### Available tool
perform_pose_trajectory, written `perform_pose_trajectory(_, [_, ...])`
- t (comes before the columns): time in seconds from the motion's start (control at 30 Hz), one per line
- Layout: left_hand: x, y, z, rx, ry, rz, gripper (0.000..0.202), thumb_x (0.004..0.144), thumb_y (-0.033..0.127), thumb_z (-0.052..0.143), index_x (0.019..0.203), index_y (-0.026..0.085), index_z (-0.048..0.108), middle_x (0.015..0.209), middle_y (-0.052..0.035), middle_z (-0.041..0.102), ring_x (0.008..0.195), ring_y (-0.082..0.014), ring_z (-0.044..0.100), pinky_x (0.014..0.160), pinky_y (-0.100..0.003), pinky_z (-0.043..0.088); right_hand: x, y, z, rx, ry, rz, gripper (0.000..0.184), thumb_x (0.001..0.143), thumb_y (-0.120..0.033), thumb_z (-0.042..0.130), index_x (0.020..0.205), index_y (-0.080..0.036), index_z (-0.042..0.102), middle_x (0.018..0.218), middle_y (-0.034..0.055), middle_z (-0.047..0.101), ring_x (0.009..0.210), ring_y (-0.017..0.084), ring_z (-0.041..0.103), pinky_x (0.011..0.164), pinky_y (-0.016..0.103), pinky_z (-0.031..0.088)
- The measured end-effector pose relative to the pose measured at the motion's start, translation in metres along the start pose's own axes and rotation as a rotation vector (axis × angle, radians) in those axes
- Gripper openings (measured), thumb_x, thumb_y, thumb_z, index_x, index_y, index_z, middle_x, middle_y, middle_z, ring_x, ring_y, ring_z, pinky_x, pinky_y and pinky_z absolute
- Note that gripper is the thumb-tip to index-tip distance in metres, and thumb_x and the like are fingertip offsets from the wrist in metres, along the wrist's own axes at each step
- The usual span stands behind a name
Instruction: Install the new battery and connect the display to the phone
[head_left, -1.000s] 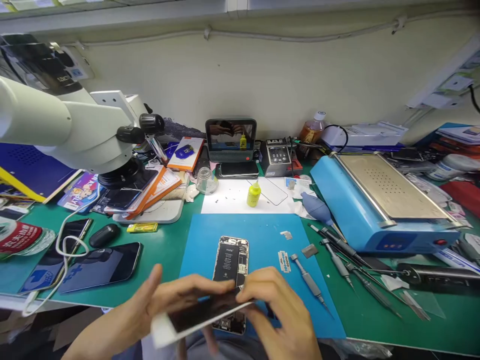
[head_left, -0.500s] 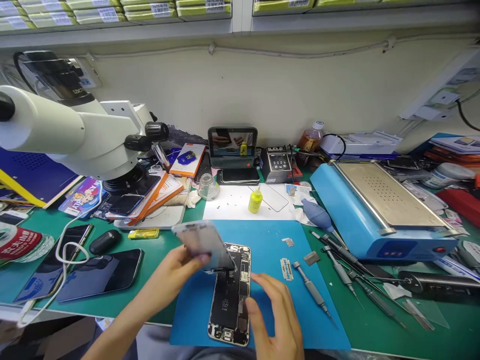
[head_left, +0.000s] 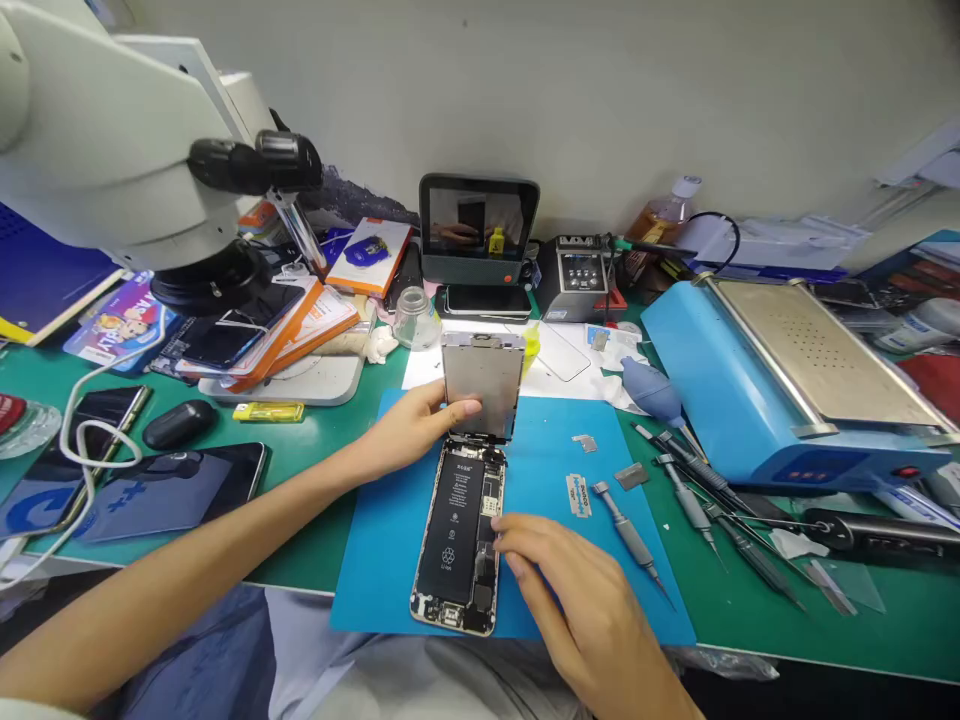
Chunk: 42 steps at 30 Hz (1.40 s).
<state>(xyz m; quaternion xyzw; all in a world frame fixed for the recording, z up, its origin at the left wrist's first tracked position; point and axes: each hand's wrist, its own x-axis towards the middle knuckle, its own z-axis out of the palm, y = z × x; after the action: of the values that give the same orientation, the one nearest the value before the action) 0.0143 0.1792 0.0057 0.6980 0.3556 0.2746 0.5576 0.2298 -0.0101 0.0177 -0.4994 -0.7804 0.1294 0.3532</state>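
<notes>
Your left hand [head_left: 416, 430] grips the screen [head_left: 484, 385] by its left edge, standing it upright just above centre frame at the top end of the opened phone [head_left: 459, 535]. The phone lies flat on the blue mat [head_left: 555, 480] in the lower middle. Your right hand [head_left: 585, 610] is loose and holds nothing, fingertips resting on the phone's right edge, a screwdriver [head_left: 628, 540] nearby to the right.

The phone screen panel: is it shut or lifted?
Lifted. The left hand holds the screen panel upright over the exposed battery.
</notes>
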Motion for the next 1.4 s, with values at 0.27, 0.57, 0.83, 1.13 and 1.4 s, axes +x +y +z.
perform_pose_trajectory(0.27, [0.009, 0.000, -0.004, 0.023, -0.058, 0.071, 0.044, 0.110, 0.048, 0.077, 0.142, 0.018, 0.071, 0.144, -0.0111, 0.073, 0.126, -0.0304, 0.075, 0.107, -0.053, 0.066, 0.028, 0.021, 0.003, -0.081, -0.054, -0.015, 0.019, 0.121, -0.018, 0.054, 0.123, -0.023, 0.072, 0.124, 0.0034, 0.085, 0.116, 0.018, 0.084, 0.100, 0.029, 0.067])
perform_pose_trajectory(0.57, [0.009, -0.005, -0.005, 0.000, -0.032, 0.198, 0.039, 0.114, 0.051, 0.066, 0.120, 0.015, 0.079, 0.123, -0.0029, 0.084, 0.125, -0.0290, 0.075, 0.112, -0.041, 0.059, 0.029, 0.036, 0.000, -0.107, -0.072, 0.035, 0.017, 0.120, -0.021, 0.060, 0.126, -0.028, 0.075, 0.136, -0.0028, 0.083, 0.120, 0.015, 0.083, 0.096, 0.024, 0.065])
perform_pose_trajectory(0.83, [0.011, -0.013, -0.002, -0.031, -0.039, 0.333, 0.022, 0.115, 0.038, 0.068, 0.106, 0.022, 0.082, 0.112, 0.0028, 0.086, 0.111, -0.0200, 0.078, 0.100, -0.029, 0.059, 0.020, 0.032, 0.010, -0.104, 0.020, 0.092, 0.021, 0.115, -0.014, 0.066, 0.123, -0.028, 0.078, 0.132, -0.0057, 0.082, 0.118, 0.010, 0.081, 0.104, 0.019, 0.062])
perform_pose_trajectory(1.13, [0.011, -0.014, -0.001, 0.087, 0.080, 0.299, 0.028, 0.112, 0.043, 0.073, 0.096, 0.024, 0.085, 0.096, 0.0061, 0.083, 0.095, -0.0176, 0.080, 0.086, -0.027, 0.064, 0.014, 0.042, -0.002, -0.341, -0.257, -0.132, 0.039, 0.114, -0.016, 0.059, 0.151, -0.024, 0.069, 0.161, -0.0023, 0.069, 0.148, 0.013, 0.068, 0.134, 0.021, 0.043])
perform_pose_trajectory(1.4, [0.011, -0.005, 0.000, 0.128, 0.087, 0.211, 0.025, 0.110, 0.046, 0.071, 0.102, 0.028, 0.086, 0.091, 0.0166, 0.080, 0.097, -0.0121, 0.081, 0.082, -0.019, 0.062, -0.001, 0.050, 0.020, -0.299, -0.059, 0.131, 0.043, 0.118, -0.028, 0.045, 0.146, -0.039, 0.077, 0.131, 0.0023, 0.084, 0.099, 0.026, 0.088, 0.070, 0.027, 0.074])
